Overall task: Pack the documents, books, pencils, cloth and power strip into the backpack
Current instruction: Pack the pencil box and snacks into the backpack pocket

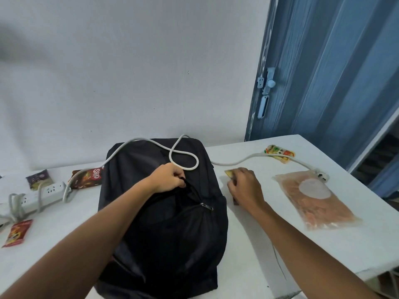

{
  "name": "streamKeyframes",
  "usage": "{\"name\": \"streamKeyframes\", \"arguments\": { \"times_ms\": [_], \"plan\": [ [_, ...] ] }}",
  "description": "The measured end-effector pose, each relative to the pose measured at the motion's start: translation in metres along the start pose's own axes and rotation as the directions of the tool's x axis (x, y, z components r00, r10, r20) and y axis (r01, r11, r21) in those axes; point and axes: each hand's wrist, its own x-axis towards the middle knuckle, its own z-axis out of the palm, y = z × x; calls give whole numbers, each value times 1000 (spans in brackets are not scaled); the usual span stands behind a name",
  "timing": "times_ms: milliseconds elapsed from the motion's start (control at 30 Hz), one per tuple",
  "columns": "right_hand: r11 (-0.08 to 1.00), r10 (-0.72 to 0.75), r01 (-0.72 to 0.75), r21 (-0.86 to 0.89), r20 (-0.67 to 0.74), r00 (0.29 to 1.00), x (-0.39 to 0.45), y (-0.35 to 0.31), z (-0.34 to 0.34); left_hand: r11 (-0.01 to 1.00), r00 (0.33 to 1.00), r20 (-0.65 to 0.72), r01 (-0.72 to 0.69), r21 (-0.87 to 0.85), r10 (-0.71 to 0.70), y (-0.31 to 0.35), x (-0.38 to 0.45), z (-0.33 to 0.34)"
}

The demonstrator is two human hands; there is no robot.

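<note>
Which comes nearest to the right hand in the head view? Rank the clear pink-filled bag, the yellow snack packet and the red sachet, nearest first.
From the right hand:
1. Clear pink-filled bag, just to its right on the table.
2. Yellow snack packet, farther back and to the right, under the white cord.
3. Red sachet, far left, beyond the backpack.

Backpack [172, 234] matt black cloth (metal zip pull); cord [183, 167] smooth white plastic; table [323, 251] matt white.
</note>
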Motion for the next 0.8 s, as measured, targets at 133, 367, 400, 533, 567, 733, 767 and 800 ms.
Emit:
{"name": "streamKeyframes", "arguments": {
  "times_ms": [133,367,400,533,567,733,767,800],
  "plan": [
    [892,-233,311,328,-257,938,-5,-52,-31,995,994,63,-89,48,86,2,-11,-8],
    [545,-694,726,420,-260,672,-53,-117,-44,947,982,153,-150,285,110,12,-30,-45],
    [515,-747,753,409,-216,628,-59,-120,-38,951,985,131,-147,271,115,14,-31,-53],
    [602,-776,703,379,72,626,-67,-131,-13,957,990,50,-144,254,136,29,-43,-76],
    [641,-753,686,345,108,649,-63,-134,-10,954,989,26,-147,260,145,34,-46,-79],
    [738,-675,641,213,207,708,-34,-176,-4,958,985,-61,-142,248,162,46,-62,-90],
    [762,-647,616,200,259,717,-28,-181,-4,960,986,-58,-136,244,155,49,-63,-90],
    [794,-608,570,213,319,727,-20,-189,3,960,987,-64,-125,249,146,49,-65,-93]
  ]
}}
